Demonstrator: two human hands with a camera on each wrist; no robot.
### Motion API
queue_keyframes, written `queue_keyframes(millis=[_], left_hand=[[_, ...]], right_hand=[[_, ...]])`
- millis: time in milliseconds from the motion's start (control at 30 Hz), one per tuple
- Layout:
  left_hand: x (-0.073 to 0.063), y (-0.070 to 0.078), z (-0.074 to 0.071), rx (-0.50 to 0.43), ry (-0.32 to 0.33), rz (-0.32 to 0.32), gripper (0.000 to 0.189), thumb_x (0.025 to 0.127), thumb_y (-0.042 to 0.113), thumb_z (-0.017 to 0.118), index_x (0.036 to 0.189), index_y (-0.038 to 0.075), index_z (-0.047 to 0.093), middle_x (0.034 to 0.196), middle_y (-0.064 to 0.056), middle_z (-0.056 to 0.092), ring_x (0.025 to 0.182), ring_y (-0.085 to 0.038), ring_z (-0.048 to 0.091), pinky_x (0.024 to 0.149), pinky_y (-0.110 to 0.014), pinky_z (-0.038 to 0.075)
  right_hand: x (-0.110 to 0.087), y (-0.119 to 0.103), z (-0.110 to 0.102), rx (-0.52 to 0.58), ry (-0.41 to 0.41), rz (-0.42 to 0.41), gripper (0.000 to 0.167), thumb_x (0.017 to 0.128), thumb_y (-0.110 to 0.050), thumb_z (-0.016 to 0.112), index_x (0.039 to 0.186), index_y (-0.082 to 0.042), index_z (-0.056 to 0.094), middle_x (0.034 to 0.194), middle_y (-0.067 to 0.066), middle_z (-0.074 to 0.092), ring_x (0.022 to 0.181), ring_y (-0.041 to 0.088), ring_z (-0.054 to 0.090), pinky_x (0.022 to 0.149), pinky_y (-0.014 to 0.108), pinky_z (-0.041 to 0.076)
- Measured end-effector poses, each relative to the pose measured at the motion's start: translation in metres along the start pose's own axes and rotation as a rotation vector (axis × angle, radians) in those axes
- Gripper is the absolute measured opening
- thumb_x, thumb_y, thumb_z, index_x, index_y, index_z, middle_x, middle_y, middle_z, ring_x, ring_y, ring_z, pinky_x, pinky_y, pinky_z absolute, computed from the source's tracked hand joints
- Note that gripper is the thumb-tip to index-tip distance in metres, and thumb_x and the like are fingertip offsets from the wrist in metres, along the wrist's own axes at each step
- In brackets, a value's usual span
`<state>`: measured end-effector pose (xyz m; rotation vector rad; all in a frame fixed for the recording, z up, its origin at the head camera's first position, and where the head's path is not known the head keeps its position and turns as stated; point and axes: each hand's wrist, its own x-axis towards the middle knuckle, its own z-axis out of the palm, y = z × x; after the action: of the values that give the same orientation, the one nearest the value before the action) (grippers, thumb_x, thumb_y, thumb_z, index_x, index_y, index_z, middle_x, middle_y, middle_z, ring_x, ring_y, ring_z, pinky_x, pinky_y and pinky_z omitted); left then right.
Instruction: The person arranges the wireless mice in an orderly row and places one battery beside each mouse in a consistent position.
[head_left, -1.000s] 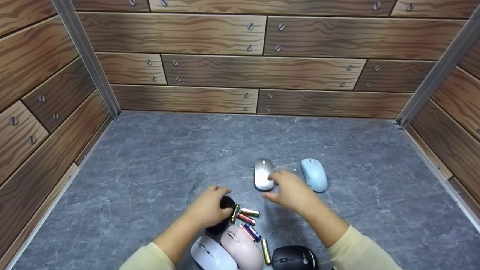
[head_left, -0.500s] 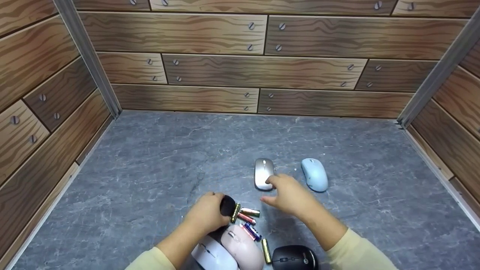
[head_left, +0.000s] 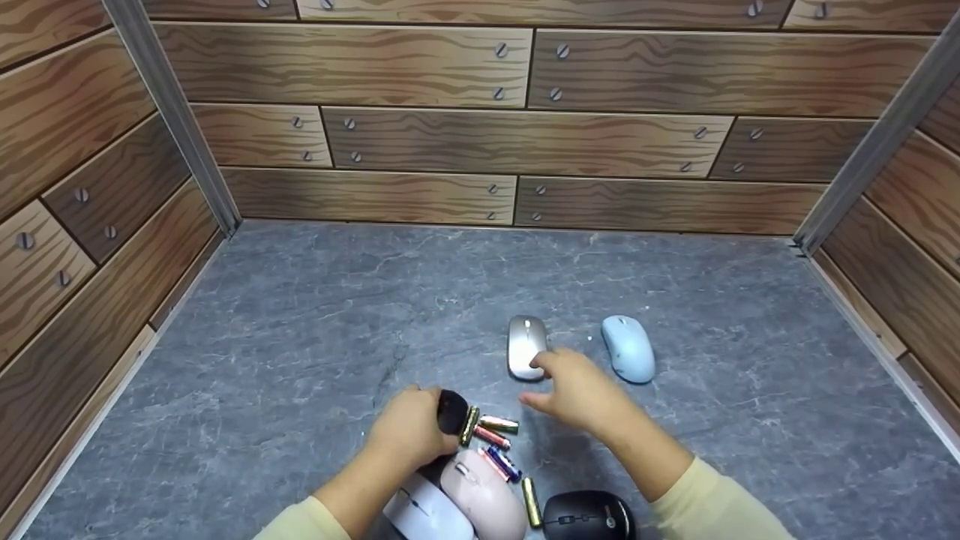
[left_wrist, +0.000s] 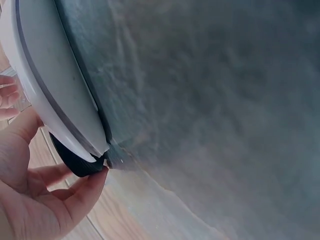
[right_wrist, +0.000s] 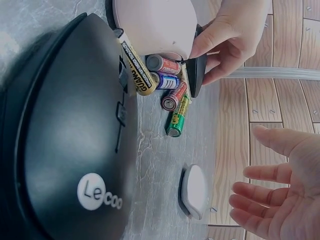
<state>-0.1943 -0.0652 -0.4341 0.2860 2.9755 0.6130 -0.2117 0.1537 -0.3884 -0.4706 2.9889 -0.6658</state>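
Observation:
My left hand (head_left: 405,427) grips a black mouse (head_left: 452,412) by its sides, beside the loose batteries. In the left wrist view the fingers and thumb hold that black mouse (left_wrist: 75,159), partly hidden behind a white mouse (left_wrist: 60,75). My right hand (head_left: 581,394) hovers by the lower right of a silver-grey mouse (head_left: 526,345), fingers spread and holding nothing. The right wrist view shows the right hand (right_wrist: 280,185) apart from the silver-grey mouse (right_wrist: 194,192). Several AA-type batteries (head_left: 493,437) lie in a loose cluster between the hands.
Near the front edge are a pink mouse (head_left: 484,495), a white mouse (head_left: 429,510), a single gold battery (head_left: 531,502) and a black Lecoo mouse (head_left: 589,516). A light blue mouse (head_left: 630,349) lies right of the silver-grey one. Wood-patterned walls (head_left: 420,142) enclose the grey surface (head_left: 337,300).
My left fingers have closed round the black mouse, and its front end now shows more beyond the hand. The right hand has shifted only slightly. The other mice and batteries stay put.

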Motion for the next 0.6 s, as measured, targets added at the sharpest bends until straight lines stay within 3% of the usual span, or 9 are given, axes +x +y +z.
queue_keyframes(millis=[300, 600], left_hand=[[0.000, -0.001, -0.004, 0.004, 0.023, -0.033, 0.061, 0.061, 0.037, 0.076, 0.107, -0.001, 0.060, 0.090, -0.013, 0.058, 0.081, -0.027, 0.059, 0.071, -0.042, 0.050], [0.018, -0.002, -0.017, 0.012, 0.090, -0.050, 0.054, 0.063, 0.036, 0.073, 0.101, 0.000, 0.061, 0.090, -0.013, 0.060, 0.081, -0.027, 0.059, 0.073, -0.043, 0.049]], right_hand=[[0.003, -0.001, -0.001, 0.004, -0.012, 0.009, 0.043, 0.075, -0.028, 0.074, 0.105, -0.001, 0.061, 0.095, 0.013, 0.061, 0.087, 0.026, 0.058, 0.079, 0.042, 0.047], [0.016, 0.000, -0.004, -0.002, 0.005, 0.001, 0.041, 0.076, -0.028, 0.073, 0.104, -0.001, 0.061, 0.093, 0.014, 0.061, 0.085, 0.026, 0.057, 0.075, 0.041, 0.047]])
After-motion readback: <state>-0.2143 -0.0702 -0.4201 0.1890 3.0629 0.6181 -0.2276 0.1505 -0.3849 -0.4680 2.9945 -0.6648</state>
